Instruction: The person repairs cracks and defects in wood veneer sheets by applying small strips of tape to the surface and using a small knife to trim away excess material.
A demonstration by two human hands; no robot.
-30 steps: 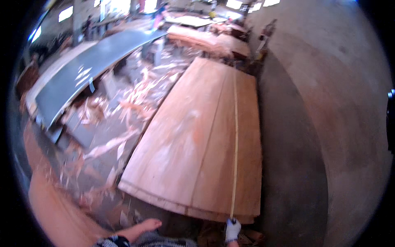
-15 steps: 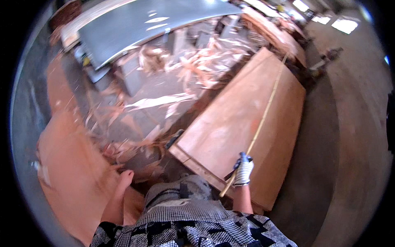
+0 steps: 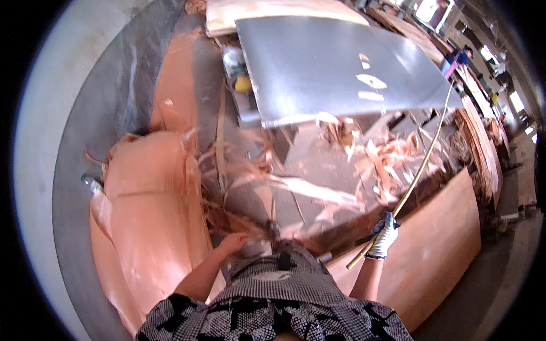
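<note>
My right hand (image 3: 383, 238), in a white glove with dark fingertips, is closed round a long thin wooden stick (image 3: 420, 169). The stick slants up and away to the right, its near end poking out below my fist. A short dark piece shows beside the same fist; its kind is unclear. Bare and somewhat blurred, my left hand (image 3: 232, 243) hangs beside the stack of reddish wood veneer sheets (image 3: 149, 193), its fingers loosely out with nothing seen in them. Under my right hand lies a stack of flat wooden sheets (image 3: 424, 250).
A grey smooth-topped table (image 3: 324, 68) stands ahead, with small things on a shelf (image 3: 242, 85) at its left end. Torn veneer strips (image 3: 313, 187) litter the floor. More stacked sheets (image 3: 483, 142) stand at far right, and a person (image 3: 459, 58) is beyond them.
My view has swung left, so the table and veneer stack sit further right. The stick, which lay along the wooden sheets, now points across the littered floor toward the table's right end.
</note>
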